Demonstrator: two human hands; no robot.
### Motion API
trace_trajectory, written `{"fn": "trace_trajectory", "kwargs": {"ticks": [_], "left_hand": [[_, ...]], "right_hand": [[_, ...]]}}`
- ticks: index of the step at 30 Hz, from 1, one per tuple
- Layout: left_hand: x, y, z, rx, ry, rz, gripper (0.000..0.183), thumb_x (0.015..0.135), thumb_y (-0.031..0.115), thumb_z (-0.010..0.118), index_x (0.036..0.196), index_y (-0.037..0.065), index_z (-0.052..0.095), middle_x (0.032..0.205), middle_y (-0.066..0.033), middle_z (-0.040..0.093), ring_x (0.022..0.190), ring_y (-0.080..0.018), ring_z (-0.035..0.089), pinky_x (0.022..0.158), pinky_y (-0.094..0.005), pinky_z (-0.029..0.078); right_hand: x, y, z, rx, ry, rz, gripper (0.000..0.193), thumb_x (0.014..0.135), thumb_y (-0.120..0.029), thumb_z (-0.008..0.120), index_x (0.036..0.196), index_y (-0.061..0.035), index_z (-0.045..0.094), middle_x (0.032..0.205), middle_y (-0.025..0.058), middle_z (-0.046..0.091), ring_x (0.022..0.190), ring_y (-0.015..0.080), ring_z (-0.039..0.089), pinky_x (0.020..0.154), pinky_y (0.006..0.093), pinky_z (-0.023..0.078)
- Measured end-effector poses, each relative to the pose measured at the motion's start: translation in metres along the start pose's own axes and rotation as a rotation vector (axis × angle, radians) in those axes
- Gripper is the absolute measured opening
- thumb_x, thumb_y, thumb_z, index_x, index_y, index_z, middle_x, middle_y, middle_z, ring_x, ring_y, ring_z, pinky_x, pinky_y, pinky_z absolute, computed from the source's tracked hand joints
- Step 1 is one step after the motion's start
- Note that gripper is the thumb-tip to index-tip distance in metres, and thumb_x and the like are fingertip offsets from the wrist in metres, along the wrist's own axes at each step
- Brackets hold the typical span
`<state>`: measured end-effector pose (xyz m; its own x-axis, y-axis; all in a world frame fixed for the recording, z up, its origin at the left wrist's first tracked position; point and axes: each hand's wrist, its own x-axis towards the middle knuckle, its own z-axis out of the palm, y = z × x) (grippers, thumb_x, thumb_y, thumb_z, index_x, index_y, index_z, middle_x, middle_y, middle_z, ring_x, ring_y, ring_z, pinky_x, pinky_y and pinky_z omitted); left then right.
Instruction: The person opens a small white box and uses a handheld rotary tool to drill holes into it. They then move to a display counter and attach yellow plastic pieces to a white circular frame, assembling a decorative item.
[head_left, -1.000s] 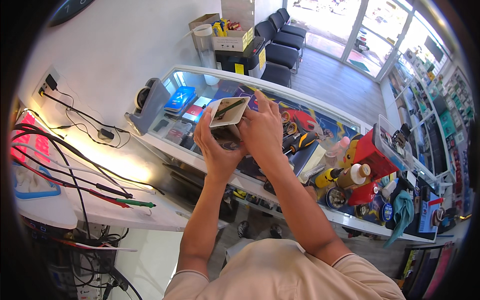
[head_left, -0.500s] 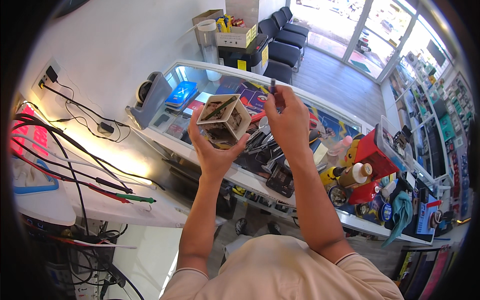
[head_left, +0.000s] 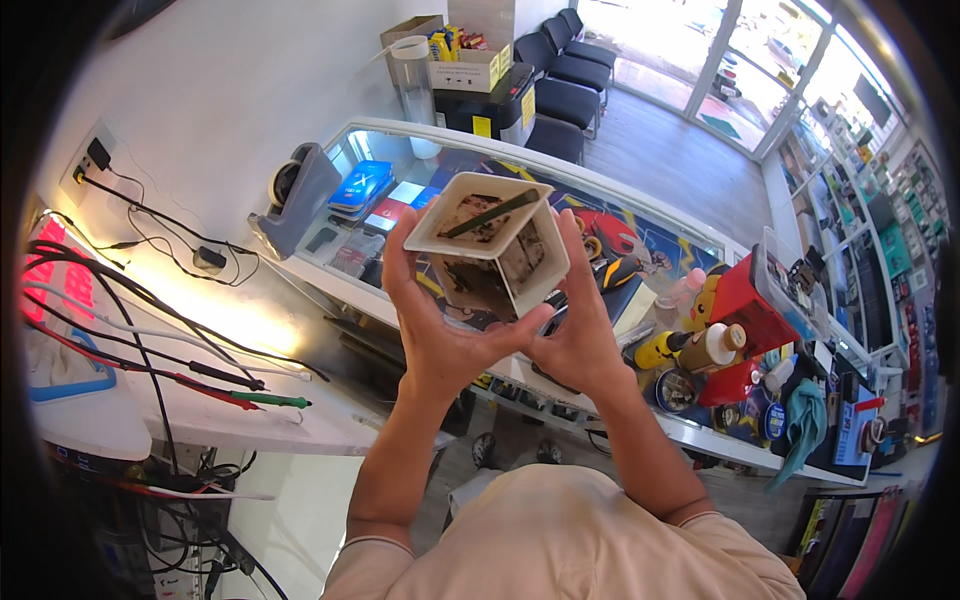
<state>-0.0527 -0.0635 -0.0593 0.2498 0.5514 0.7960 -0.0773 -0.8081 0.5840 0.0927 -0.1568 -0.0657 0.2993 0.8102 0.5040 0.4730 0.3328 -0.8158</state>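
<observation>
At the far left, a bundle of black cables (head_left: 70,258) is draped over a white worktop (head_left: 320,430), with a green-tipped lead (head_left: 280,401) laid near its right end. Farther back, a grey tape dispenser (head_left: 312,195) is set at the left end of a glass-topped counter (head_left: 660,212), and blue boxes (head_left: 362,188) are stacked just to its right. Above the counter, a white-edged square container (head_left: 503,262), stained brown, is held tilted between both hands. Its left side is gripped by the left hand (head_left: 440,340), with the fingers curled around it and the thumb at the near side. A dark green strip (head_left: 490,214) is slanted across its upper part. The right side is clasped by the right hand (head_left: 580,340), its thumb brought close to the other. Beyond that hand, a tool with black-and-orange handles (head_left: 618,270) is seen on the counter. Farther right, a yellow bottle (head_left: 655,350), a brown bottle (head_left: 708,350) and a red box (head_left: 742,290) are grouped, and a teal cloth (head_left: 803,420) is hung over the near edge.
</observation>
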Motion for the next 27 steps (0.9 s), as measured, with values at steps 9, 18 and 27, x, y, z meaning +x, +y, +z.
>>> {"fn": "trace_trajectory", "kwargs": {"ticks": [9,18,27], "left_hand": [[-0.005,0.018,-0.003,0.106,-0.141,0.167,0.143,0.058,0.043,0.103,0.160,0.003,0.011,0.139,-0.0169,0.041,0.136,-0.0338,0.043,0.110,-0.0464,0.044],[-0.009,0.036,-0.004,0.311,-0.336,0.261,0.036,0.074,0.027,0.091,0.109,0.025,0.081,0.108,0.0014,0.059,0.121,-0.0263,0.045,0.107,-0.0430,0.038],[0.007,0.023,-0.008,-0.267,0.332,-0.163,0.017,0.095,0.016,0.075,0.107,0.005,0.071,0.101,-0.0016,0.064,0.106,-0.0180,0.055,0.100,-0.0342,0.043]], "right_hand": [[-0.014,0.032,-0.009,0.101,0.196,-0.136,0.129,0.062,-0.013,0.100,0.162,-0.0112,0.020,0.166,0.0182,0.027,0.150,0.0352,0.038,0.120,0.0465,0.038],[-0.025,0.040,-0.008,0.141,0.230,-0.189,0.123,0.065,-0.006,0.096,0.162,-0.0068,0.019,0.165,0.0224,0.026,0.151,0.0376,0.034,0.120,0.0462,0.036],[-0.030,0.034,-0.010,0.084,0.190,-0.121,0.120,0.073,-0.006,0.092,0.163,-0.0066,0.012,0.157,0.0192,0.037,0.144,0.0313,0.045,0.113,0.0442,0.048]]}}
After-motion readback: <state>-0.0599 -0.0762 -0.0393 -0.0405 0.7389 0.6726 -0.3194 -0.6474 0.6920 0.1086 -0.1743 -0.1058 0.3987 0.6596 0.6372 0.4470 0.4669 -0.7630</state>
